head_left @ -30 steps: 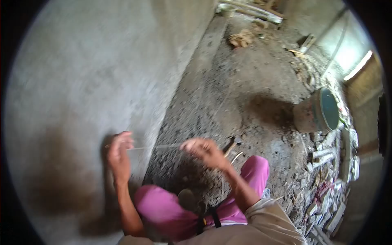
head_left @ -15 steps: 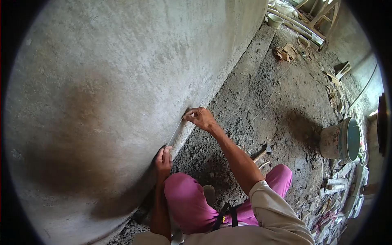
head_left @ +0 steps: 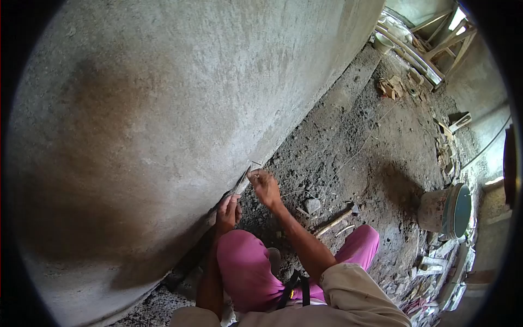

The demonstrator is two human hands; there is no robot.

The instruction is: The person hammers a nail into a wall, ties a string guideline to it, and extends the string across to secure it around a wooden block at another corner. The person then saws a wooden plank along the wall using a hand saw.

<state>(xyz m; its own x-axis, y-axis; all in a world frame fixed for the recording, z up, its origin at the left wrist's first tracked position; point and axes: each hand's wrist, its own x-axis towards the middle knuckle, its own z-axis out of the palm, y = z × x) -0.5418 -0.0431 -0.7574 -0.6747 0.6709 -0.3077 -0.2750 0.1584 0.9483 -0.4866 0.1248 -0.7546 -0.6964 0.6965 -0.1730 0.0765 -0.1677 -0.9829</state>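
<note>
Left hand [head_left: 227, 212], right hand [head_left: 265, 188], low beside wall [head_left: 185, 120]

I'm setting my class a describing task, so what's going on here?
Someone in pink trousers is working low beside a wall. The right hand is at a thin, nail-like piece; the left hand is close by, its grip unclear. A hammer-like tool lies unheld on the ground, with a bucket farther right.
</note>
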